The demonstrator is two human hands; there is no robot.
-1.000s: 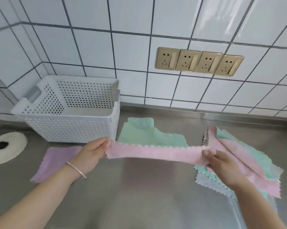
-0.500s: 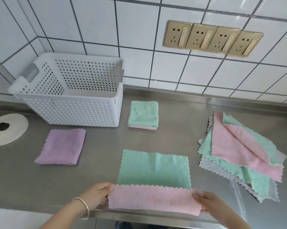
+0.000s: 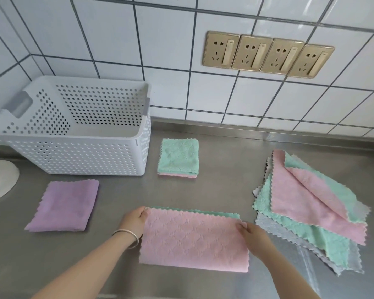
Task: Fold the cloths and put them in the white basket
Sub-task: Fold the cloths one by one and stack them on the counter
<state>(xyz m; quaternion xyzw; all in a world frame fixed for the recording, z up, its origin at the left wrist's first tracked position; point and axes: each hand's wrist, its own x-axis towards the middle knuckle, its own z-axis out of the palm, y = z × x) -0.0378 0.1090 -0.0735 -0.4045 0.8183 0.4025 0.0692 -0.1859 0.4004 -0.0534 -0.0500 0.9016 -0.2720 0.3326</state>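
**Half-fold laid: hazards and orientation**

The pink cloth (image 3: 194,240) lies flat on the steel worktop (image 3: 214,180), near its front edge, between the purple cloth (image 3: 65,205) on the left and the unfolded stack (image 3: 311,210) on the right. It is doubled over a green layer, of which only a thin strip shows along the far edge. The left hand (image 3: 134,220) pinches the far-left corner with curled fingers; the right hand (image 3: 254,233) pinches the far-right corner in the same way.

Hazards, as judged from this position:

1. Edge mismatch. The green strip at the far edge suggests the layers are not fully aligned. Releasing now would probably fix a crooked fold, which the next fold would worsen.
2. Spring-back. The fabric looks soft and light. If both corners are let go without pressing the crease, the top layer may creep or lift.
3. Snagging the stack. The right hand works just beside the unfolded stack; a wide sweep could drag its scalloped edges.
4. Overhang. The near edge of the cloth lies close to the worktop's front lip and could slip off if pulled toward the person.

Orientation: the folded rectangle's long axis runs left to right, roughly parallel to the tiled wall (image 3: 160,50), dipping slightly toward the right. The crease faces the person; the open edges face the wall. The white basket (image 3: 78,154) stands well apart at the rear left and appears empty.
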